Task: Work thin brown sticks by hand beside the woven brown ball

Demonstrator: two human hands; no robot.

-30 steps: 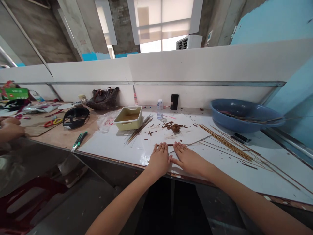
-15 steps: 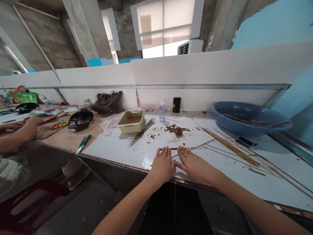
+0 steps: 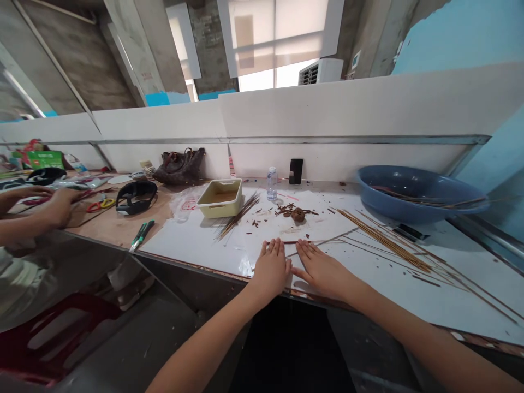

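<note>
My left hand (image 3: 272,267) and my right hand (image 3: 317,267) lie flat side by side near the table's front edge, fingers stretched forward. Under their fingertips runs a thin dark brown rolled strip (image 3: 290,242), parallel to the table edge; part of it is hidden by the fingers. Beyond it sit a brown lump of dough-like material (image 3: 298,214) and scattered brown bits. A long thin stick slants away to the right from beneath my right hand. The bundle of thin tan sticks (image 3: 387,240) lies further right.
A pale yellow tub (image 3: 221,209) of brownish liquid stands left, beside dark thin sticks (image 3: 239,215). Behind are a clear bottle (image 3: 272,185) and a phone (image 3: 295,171). A blue basin (image 3: 417,204) sits right. Green-handled cutters (image 3: 142,234) lie left, near a co-worker's hands (image 3: 57,207).
My hands stay flat on the brown strip with hardly any shift. The view has tilted slightly. At the left, the co-worker's hands have moved a little.
</note>
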